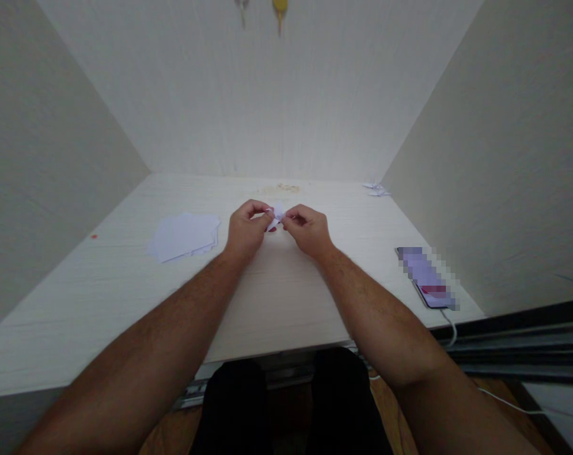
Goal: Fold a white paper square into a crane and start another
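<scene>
A small folded piece of white paper point(277, 213) is held above the middle of the white desk point(286, 297). My left hand point(246, 229) pinches its left side with curled fingers. My right hand point(305, 230) pinches its right side, fingers closed too. The two hands almost touch each other around the paper. Most of the paper is hidden between the fingertips.
A loose stack of white paper sheets point(184, 235) lies left of my hands. A phone point(427, 278) with a white cable point(450, 325) rests at the desk's right edge. Small folded paper pieces point(375, 188) sit in the far right corner. Walls enclose the desk on three sides.
</scene>
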Motion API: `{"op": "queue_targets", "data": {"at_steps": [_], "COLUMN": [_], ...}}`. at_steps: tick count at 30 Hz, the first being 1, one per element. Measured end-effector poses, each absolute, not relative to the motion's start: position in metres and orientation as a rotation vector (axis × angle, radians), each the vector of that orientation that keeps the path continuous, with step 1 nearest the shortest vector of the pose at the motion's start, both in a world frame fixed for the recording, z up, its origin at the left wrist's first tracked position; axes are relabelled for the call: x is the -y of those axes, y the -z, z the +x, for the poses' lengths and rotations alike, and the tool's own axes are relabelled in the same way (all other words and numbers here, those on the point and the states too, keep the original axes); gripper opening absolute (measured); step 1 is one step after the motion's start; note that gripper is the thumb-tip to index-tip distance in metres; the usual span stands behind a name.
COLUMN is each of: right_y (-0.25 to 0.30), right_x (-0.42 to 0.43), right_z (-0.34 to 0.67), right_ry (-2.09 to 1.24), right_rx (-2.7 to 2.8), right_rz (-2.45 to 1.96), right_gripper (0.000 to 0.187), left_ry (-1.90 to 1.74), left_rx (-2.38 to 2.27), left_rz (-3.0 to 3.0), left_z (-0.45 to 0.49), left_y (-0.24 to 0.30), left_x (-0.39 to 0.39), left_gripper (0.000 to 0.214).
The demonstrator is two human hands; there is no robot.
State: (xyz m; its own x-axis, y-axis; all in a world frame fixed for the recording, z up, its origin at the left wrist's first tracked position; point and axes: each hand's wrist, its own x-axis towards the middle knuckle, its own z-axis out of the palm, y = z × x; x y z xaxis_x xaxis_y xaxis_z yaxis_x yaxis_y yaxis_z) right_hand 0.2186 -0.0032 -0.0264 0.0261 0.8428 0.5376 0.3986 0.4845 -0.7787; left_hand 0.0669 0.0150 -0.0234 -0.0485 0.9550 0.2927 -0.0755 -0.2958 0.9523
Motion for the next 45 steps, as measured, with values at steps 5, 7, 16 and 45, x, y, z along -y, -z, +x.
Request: {"op": "queue_targets", "data": {"at_steps": [5, 7, 16, 45], "right_y": [0.0204, 0.0192, 0.0223, 0.0236], "right_x": [0.0051, 0.0033, -0.0033, 0.0005], "right_z": [0.2159, 0.2154, 0.2184, 0.2176], "right_ry": [-0.722, -0.830, -1.076, -0.873], "right_rx": [1.422, 1.317, 1.311, 1.374], "right_rz": [-1.129, -1.135, -1.055, -1.182], "right_gripper": [0.014, 0.015, 0.024, 0.020], "left_ry": [-1.419, -1.395, -1.375, -1.261], "left_rx": [-1.075, -1.062, -1.109, -1.034], "left_rz": [1.574, 1.682, 1.807, 1.285], "left_z": [0.0630, 0.0621, 0.0625, 0.0682], "left_y": [0.0219, 0.0220, 0.0181, 0.0158], "left_x": [-0.0129, -0.0113, -0.0075, -0.0060], "left_gripper": [0.007, 0.005, 0.003, 0.023]}}
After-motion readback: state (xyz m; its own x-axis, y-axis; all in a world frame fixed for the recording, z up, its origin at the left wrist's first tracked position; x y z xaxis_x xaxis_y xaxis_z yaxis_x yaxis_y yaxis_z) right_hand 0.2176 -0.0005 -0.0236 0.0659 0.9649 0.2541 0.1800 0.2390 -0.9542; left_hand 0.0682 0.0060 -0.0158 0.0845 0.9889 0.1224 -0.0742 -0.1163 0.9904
